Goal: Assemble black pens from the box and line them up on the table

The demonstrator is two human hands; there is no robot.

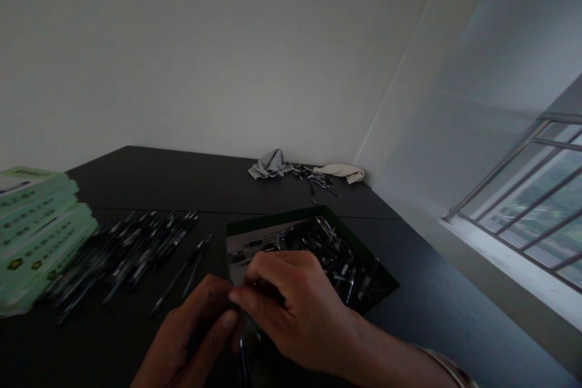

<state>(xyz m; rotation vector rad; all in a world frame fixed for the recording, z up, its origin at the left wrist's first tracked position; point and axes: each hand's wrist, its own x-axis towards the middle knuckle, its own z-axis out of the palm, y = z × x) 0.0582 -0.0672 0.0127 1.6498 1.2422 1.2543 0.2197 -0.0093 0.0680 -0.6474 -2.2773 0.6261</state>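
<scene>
My left hand [188,339] and my right hand [295,309] meet at the bottom middle, just in front of a dark green tray [386,284] full of small dark pen parts. Both hands are closed, fingertips pinched together on a thin dark pen part [242,359] that runs down between them; the light is too dim to name it exactly. A row of dark pens [131,248] lies on the black table [173,188] to the left of the hands.
A stack of light green boxes [39,236] stands at the left edge. At the far corner lie a grey cloth [268,165], a cream cloth [341,172] and a few loose pen parts [316,179]. A barred window [536,206] is on the right.
</scene>
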